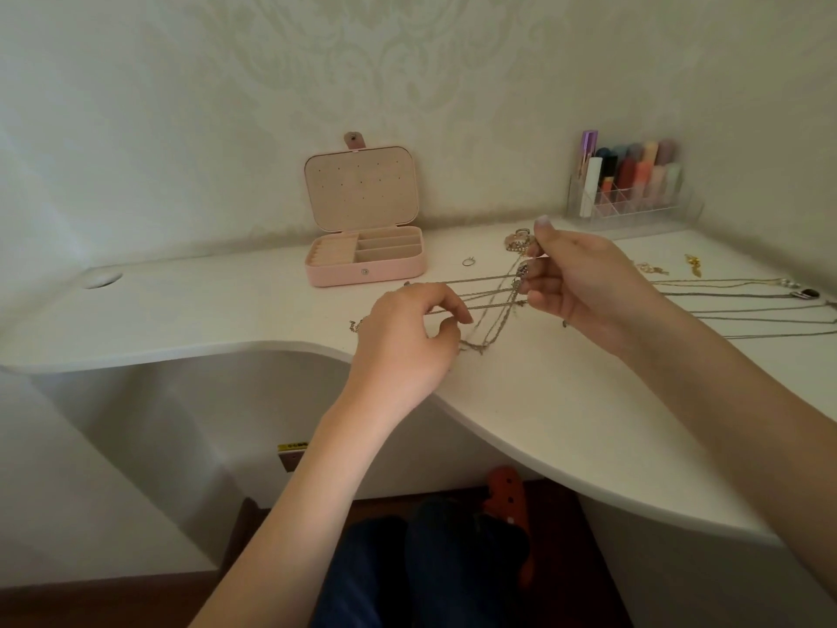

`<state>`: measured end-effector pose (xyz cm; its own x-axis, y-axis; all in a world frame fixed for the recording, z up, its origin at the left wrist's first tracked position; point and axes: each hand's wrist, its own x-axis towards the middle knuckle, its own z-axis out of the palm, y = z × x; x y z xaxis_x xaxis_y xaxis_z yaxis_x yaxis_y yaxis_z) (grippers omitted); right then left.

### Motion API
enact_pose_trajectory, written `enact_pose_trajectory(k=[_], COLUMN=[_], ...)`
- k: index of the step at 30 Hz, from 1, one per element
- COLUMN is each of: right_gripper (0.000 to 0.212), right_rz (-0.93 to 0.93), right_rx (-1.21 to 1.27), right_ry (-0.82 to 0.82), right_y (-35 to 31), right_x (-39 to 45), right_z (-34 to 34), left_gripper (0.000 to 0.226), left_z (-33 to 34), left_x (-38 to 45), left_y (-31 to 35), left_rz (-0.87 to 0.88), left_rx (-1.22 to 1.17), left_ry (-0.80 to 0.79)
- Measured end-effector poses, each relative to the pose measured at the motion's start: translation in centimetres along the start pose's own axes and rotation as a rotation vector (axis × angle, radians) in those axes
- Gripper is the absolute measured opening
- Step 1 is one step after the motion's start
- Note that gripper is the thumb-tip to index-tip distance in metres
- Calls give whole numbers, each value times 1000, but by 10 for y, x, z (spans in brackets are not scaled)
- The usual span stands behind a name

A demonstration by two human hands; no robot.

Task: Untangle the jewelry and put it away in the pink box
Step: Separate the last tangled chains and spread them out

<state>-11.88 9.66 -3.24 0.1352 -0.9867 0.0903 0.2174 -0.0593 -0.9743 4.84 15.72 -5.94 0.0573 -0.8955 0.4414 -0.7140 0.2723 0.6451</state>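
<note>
We see one white desk [181, 310] with one pink box [365, 265] open near the wall, its lid upright and its tray split into compartments. To its right, one clear organiser [629, 201] holds cosmetics. Our right hand [584, 287] and left hand [407, 337] each pinch strands of the thin silver tangled chains [489, 310], stretched between them just above the desk. Several straightened chains [743, 296] lie at right. One ring [469, 262] sits beside the box.

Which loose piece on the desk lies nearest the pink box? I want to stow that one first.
The small ring, alone on the desk just right of the pink box; the gold pieces lie far right, beyond the right hand.
</note>
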Motion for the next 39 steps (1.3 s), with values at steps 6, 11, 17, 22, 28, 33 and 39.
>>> enact_pose_trajectory(k=[6, 11, 17, 22, 28, 33, 39], right_gripper=[32, 32, 37, 33, 15, 10, 12], right_rz=[-26, -49, -191, -265, -368, -248, -135], right_rx=[-55, -116, -417, -785, -663, -624, -481], right_ry=[-71, -68, 16, 3, -83, -196, -213], right_y=[0, 0, 4, 10, 7, 9, 9], right_x=[-5, -7, -5, -4, -7, -9, -9], right_z=[6, 7, 2, 3, 9, 10, 10], left_gripper=[5, 4, 10, 13, 13, 9, 14], left_z=[9, 17, 13, 13, 14, 16, 18], left_x=[6, 9, 8, 9, 9, 10, 11], left_y=[22, 20, 11, 6, 6, 6, 6], left_rz=[-30, -157, -331, -351, -320, -302, -220], left_rx=[-417, -611, -912, -928, -944, -913, -799], left_ry=[19, -9, -59, 40, 45, 61, 84])
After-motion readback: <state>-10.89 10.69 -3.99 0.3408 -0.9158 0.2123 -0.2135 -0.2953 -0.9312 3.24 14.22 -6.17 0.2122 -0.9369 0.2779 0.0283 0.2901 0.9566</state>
